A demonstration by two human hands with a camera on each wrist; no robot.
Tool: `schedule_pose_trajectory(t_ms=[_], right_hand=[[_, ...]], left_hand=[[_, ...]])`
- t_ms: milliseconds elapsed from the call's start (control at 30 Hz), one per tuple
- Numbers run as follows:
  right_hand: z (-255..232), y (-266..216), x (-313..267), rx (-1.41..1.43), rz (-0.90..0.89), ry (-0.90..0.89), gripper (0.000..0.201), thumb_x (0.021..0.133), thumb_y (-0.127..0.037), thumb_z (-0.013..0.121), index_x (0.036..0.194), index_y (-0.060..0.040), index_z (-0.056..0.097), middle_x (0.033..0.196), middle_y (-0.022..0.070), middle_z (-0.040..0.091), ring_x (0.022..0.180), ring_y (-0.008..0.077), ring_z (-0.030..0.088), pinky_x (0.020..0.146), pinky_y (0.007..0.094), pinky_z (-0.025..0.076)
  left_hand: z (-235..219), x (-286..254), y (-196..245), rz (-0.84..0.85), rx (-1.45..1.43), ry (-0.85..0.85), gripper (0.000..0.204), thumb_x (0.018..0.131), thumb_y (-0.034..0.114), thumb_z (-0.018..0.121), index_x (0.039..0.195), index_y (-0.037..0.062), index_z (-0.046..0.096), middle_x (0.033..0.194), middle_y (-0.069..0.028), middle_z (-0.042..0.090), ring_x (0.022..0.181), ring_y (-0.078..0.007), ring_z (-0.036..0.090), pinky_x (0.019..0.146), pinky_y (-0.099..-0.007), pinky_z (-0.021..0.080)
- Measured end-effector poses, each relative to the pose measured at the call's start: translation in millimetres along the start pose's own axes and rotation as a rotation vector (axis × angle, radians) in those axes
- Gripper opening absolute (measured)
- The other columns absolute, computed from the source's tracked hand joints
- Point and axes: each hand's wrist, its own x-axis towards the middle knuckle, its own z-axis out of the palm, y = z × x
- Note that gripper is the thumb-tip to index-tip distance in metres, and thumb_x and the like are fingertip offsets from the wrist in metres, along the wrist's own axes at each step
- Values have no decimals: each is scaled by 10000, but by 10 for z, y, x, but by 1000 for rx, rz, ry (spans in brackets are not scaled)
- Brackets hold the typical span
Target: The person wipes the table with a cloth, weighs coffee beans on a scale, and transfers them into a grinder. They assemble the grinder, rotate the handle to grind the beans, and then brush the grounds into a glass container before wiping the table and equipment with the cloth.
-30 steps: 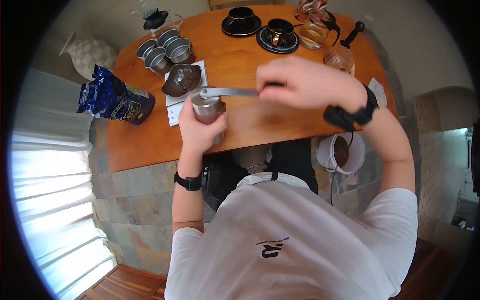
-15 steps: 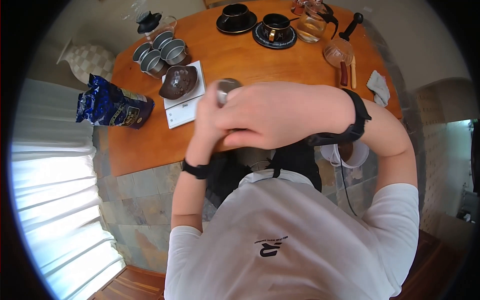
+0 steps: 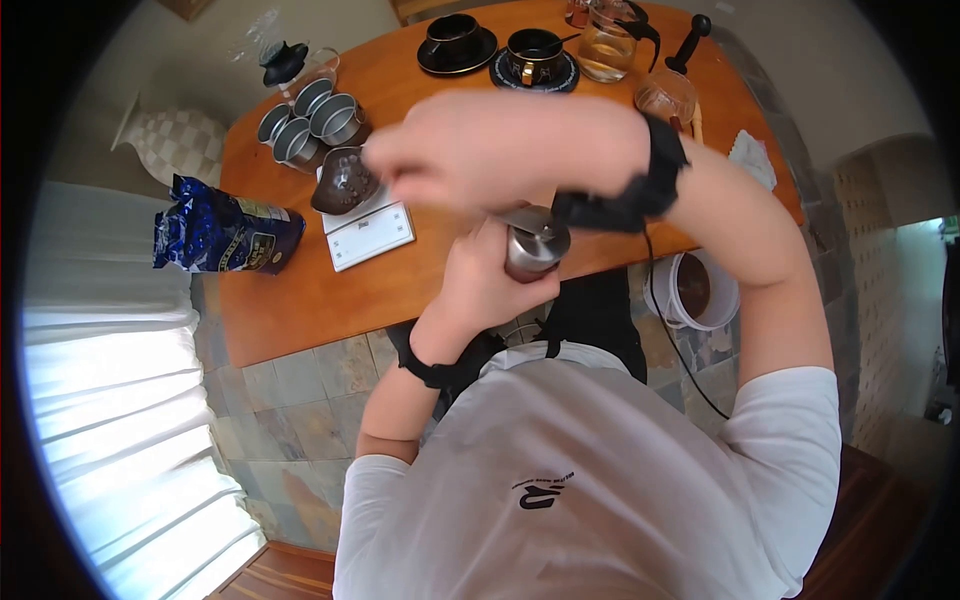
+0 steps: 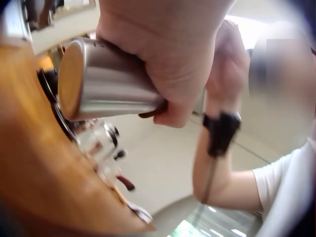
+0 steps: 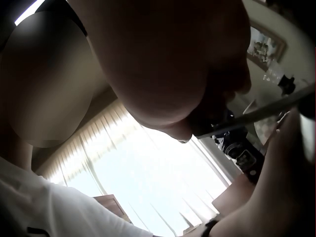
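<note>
A steel hand coffee grinder [image 3: 540, 242] is held over the table's near edge. My left hand [image 3: 482, 275] grips its body, and the left wrist view shows fingers wrapped round the metal cylinder with its flat base to the left. Above the grinder, blurred by motion, my right hand [image 3: 470, 150] holds the end of its crank arm [image 5: 266, 109]. The knob is hidden inside that hand. Left of the hands, a dark bowl [image 3: 343, 182] with some beans in it sits on a white kitchen scale [image 3: 372, 240].
A blue foil coffee bag [image 3: 230, 232] stands at the table's left, near several metal cups [image 3: 338, 120]. Black cups [image 3: 535, 55] on saucers and a glass pot [image 3: 606, 50] are along the back. At right lies a cloth [image 3: 752, 158]; a white bucket [image 3: 722, 300] stands below.
The grinder and left hand have moved right, away from the scale. My right hand has swung from the grinder's right, across its near side, to its far left.
</note>
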Motion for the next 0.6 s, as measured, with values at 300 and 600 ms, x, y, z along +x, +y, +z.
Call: schedule_pose_trajectory(t_ms=[300,600], right_hand=[[233,-484,-445,10,-181,-42,161,895,-219,653,856,-87,569,786,95,554,782,269,579,661,396,477],[293,-119,-758,-11,-139,101,154,913,-184,617,874,-41,575,797,131,589,781,327,580,687,416,478]], left_hand=[[-150,46,-420,-105,-344,-31,537,621,149,834,1105,46,625,1024,-139,691,920,-261,692,809,-343,536],[-549,-16,-466,-152,22,361,487,684,73,790,1129,7,603,944,-110,710,842,-207,705,775,-324,561]])
